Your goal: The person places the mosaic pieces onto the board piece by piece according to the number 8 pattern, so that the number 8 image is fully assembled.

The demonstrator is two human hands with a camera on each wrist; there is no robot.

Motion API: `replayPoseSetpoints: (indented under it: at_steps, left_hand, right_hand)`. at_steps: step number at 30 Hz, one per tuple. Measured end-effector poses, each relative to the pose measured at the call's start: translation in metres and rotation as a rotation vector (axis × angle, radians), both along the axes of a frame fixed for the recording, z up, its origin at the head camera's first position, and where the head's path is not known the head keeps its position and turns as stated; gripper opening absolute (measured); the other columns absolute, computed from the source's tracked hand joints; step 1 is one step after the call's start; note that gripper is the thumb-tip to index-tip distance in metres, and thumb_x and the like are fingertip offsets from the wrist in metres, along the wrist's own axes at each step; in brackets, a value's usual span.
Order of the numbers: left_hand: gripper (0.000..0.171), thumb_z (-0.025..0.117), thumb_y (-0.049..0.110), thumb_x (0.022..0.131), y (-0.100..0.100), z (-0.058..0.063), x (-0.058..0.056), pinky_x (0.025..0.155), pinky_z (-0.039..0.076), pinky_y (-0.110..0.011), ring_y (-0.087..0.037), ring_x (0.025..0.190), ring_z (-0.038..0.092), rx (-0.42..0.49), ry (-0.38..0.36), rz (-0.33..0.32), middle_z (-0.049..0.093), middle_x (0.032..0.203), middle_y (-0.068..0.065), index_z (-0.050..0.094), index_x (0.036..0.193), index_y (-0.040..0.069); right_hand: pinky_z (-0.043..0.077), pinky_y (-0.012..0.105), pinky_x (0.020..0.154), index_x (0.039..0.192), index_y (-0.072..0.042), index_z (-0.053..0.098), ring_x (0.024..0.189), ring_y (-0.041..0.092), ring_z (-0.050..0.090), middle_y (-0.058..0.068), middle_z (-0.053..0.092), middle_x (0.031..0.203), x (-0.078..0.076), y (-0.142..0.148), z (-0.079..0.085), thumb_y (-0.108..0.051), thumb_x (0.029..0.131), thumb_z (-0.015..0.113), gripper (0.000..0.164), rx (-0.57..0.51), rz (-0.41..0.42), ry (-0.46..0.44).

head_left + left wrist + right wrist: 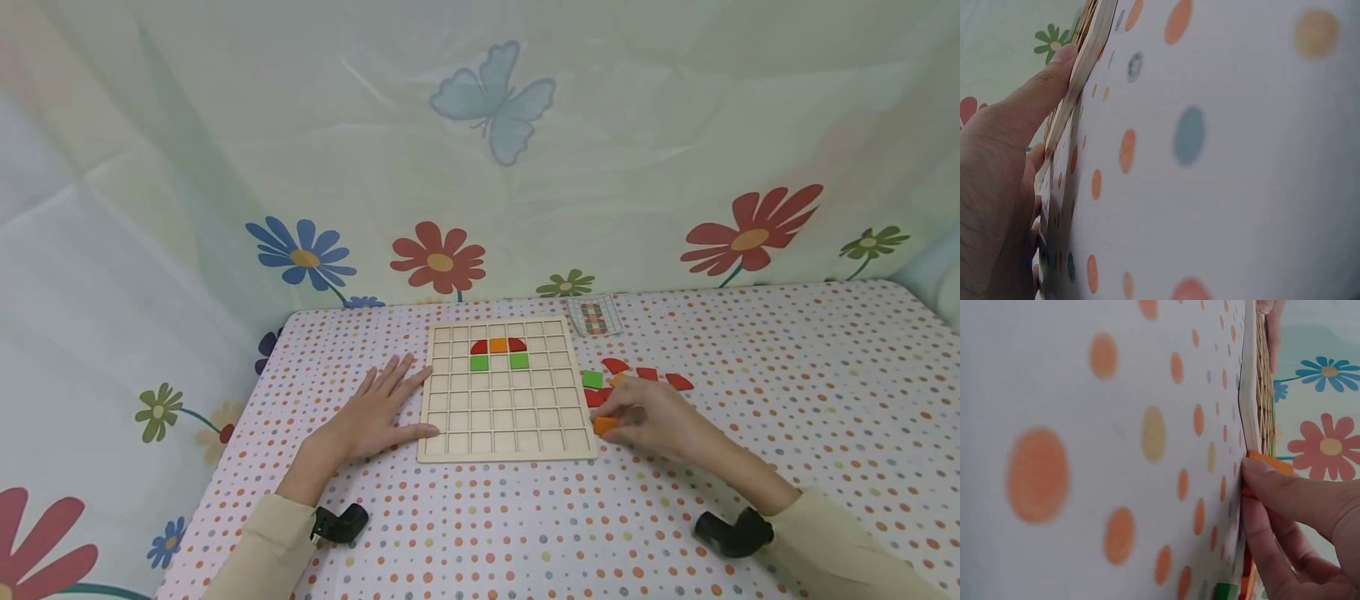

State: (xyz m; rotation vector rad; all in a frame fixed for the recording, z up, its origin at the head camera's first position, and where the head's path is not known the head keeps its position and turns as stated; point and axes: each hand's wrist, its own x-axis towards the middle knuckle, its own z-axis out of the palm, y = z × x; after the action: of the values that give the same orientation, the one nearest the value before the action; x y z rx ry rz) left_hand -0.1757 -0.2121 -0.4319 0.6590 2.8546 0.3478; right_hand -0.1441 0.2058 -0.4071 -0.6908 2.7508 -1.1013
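Note:
A wooden grid board [502, 422] lies flat on the dotted cloth, with red quarter-round tiles, one orange square tile [498, 345] and two green square tiles [479, 362] set in its upper cells. My left hand [375, 412] rests spread beside the board, its thumb touching the left edge; the left wrist view shows this thumb [1054, 75] on the rim. At the lower right corner of the board, my right hand [652, 417] pinches an orange tile [605, 426] between thumb and fingers. That orange tile [1275, 464] also shows in the right wrist view.
Right of the board lie loose tiles: a green square [592, 380] and several red pieces [679, 382], some partly hidden by the right hand. A small printed pattern card [594, 316] lies at the board's upper right. A flowered cloth [630, 167] hangs behind the table.

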Motion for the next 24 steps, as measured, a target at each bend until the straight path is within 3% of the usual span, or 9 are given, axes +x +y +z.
replayPoseSetpoints:
  at_steps: [5, 12, 16, 24]
  left_hand:
    - [0.095, 0.058, 0.071, 0.095, 0.001, 0.002, 0.000, 0.130, 0.005, -0.057, -0.034, 0.162, 0.004, -0.004, -0.003, 0.004, 0.009, 0.176, -0.012, 0.024, 0.169, 0.021]
    - [0.095, 0.057, 0.071, 0.096, 0.000, 0.000, 0.000, 0.130, 0.005, -0.057, -0.034, 0.162, 0.003, -0.008, -0.010, 0.006, 0.008, 0.176, -0.012, 0.023, 0.169, 0.022]
    - [0.095, 0.057, 0.072, 0.095, 0.000, 0.000, 0.000, 0.130, 0.005, -0.058, -0.035, 0.162, 0.003, 0.000, -0.012, 0.002, 0.008, 0.176, -0.012, 0.023, 0.169, 0.022]
    - [0.097, 0.055, 0.074, 0.095, -0.001, -0.001, -0.001, 0.130, 0.003, -0.056, -0.031, 0.162, 0.000, -0.012, -0.018, 0.002, 0.005, 0.176, -0.009, 0.020, 0.170, 0.024]
  right_hand:
    - [0.063, 0.026, 0.075, 0.108, -0.005, 0.080, 0.086, 0.014, 0.067, 0.002, 0.069, 0.100, 0.003, 0.000, -0.001, 0.003, 0.077, 0.090, 0.033, -0.037, -0.049, 0.006]
    - [0.063, 0.030, 0.074, 0.104, -0.006, 0.082, 0.087, 0.018, 0.070, 0.001, 0.075, 0.098, -0.004, -0.009, 0.003, 0.002, 0.076, 0.090, 0.030, -0.041, -0.072, 0.131]
    - [0.063, 0.029, 0.075, 0.104, -0.006, 0.082, 0.086, 0.017, 0.069, -0.001, 0.073, 0.095, -0.015, -0.027, 0.009, 0.002, 0.078, 0.090, 0.028, -0.063, -0.042, 0.153]
    - [0.062, 0.028, 0.077, 0.108, 0.000, 0.082, 0.086, 0.018, 0.064, 0.002, 0.072, 0.093, -0.042, -0.073, 0.014, 0.005, 0.084, 0.083, 0.024, -0.120, 0.049, 0.109]
